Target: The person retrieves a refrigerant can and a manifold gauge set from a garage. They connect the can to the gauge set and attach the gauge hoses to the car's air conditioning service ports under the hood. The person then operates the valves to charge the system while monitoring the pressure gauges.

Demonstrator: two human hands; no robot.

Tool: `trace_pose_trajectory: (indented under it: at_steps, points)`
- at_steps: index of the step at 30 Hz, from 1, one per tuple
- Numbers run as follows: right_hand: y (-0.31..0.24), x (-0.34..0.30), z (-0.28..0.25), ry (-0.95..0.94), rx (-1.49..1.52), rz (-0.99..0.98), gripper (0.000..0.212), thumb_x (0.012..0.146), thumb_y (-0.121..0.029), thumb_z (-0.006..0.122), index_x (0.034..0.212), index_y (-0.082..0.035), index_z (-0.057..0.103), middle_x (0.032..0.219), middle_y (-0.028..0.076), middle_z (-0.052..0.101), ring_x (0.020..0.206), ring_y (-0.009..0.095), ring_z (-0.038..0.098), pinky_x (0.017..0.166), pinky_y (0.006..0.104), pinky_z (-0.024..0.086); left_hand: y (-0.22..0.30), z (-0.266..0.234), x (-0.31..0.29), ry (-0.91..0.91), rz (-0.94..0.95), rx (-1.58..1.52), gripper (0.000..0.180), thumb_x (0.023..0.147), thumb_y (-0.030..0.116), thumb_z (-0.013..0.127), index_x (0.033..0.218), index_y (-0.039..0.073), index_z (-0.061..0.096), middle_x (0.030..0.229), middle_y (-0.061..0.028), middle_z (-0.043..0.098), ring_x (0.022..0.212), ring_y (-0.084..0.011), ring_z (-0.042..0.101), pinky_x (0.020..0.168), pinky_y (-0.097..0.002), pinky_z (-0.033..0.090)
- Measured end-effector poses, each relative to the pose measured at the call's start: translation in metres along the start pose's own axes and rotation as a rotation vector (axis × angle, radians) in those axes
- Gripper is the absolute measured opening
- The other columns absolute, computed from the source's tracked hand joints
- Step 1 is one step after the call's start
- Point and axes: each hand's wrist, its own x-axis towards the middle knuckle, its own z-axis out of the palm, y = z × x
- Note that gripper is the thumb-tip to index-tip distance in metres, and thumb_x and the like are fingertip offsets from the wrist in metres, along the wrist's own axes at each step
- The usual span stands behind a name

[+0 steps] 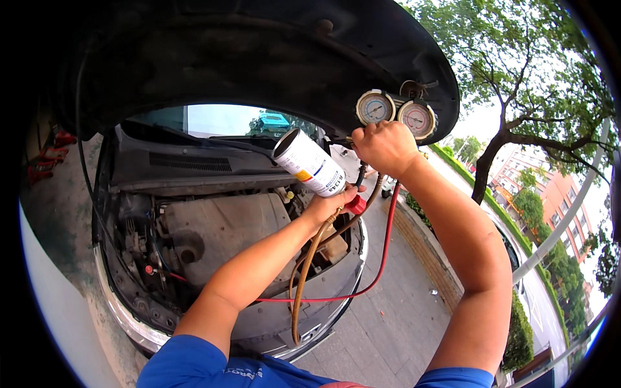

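Note:
In my left hand point(325, 208) I hold a white refrigerant can point(310, 163), tipped with its base up and to the left. A red can-tap valve point(356, 205) sits at the can's lower end, beside my fingers. My right hand point(386, 147) is raised and closed at the manifold gauge set, just below its two round dials; what its fingers grip is hidden behind the hand. The left dial point(375, 108) has a bluish face, the right dial point(417, 119) a reddish one. A yellow-brown hose point(303, 284) loops below my left hand, and a red hose point(386, 252) hangs from the gauges.
The raised black hood point(259, 58) hangs over the engine bay, with the gauges at its edge. Below is a grey engine cover point(223, 226). The red hose runs across the car's front to a fitting point(150, 269). Paving point(388, 310) and a tree point(495, 155) lie to the right.

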Motion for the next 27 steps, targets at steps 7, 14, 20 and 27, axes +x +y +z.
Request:
trace_pose_trajectory:
  at_steps: [7,14,20,27]
  points:
    - [0.000,-0.001,0.007,0.075,-0.036,0.009,0.008,0.079,-0.016,0.056,0.078,-0.008,0.057,0.072,0.007,0.064,0.067,0.024,0.067,0.052,0.0360,0.052,0.006,-0.006,0.001,0.007,0.019,-0.036,0.008,0.094,0.013,0.058,0.096,0.007,0.055,0.117,-0.0153,0.062,0.092,-0.0178,0.065,0.087,-0.0365,0.053]
    - [-0.008,-0.007,0.017,0.122,-0.047,0.102,0.024,0.080,-0.032,0.066,0.082,-0.009,0.058,0.071,0.006,0.061,0.068,0.024,0.065,0.056,0.0350,0.052,0.018,-0.002,0.003,0.025,-0.067,0.012,0.012,0.094,0.018,0.058,0.099,0.007,0.056,0.115,-0.0124,0.063,0.091,-0.0190,0.067,0.080,-0.0413,0.056]
    - [-0.010,-0.005,0.019,0.134,-0.014,0.153,0.025,0.079,-0.033,0.068,0.080,-0.010,0.057,0.071,0.006,0.061,0.068,0.023,0.065,0.056,0.0348,0.052,0.026,0.000,0.007,0.030,-0.112,0.029,0.017,0.096,0.020,0.055,0.106,0.006,0.058,0.114,-0.0100,0.064,0.089,-0.0187,0.066,0.078,-0.0439,0.055]
    - [-0.007,-0.011,0.020,0.149,0.034,0.185,0.028,0.078,-0.035,0.069,0.082,-0.011,0.056,0.074,0.007,0.061,0.071,0.023,0.065,0.058,0.0351,0.052,0.029,0.002,0.018,0.032,-0.069,0.026,0.024,0.095,0.024,0.056,0.110,0.005,0.059,0.108,-0.0068,0.065,0.090,-0.0187,0.066,0.078,-0.0445,0.056]
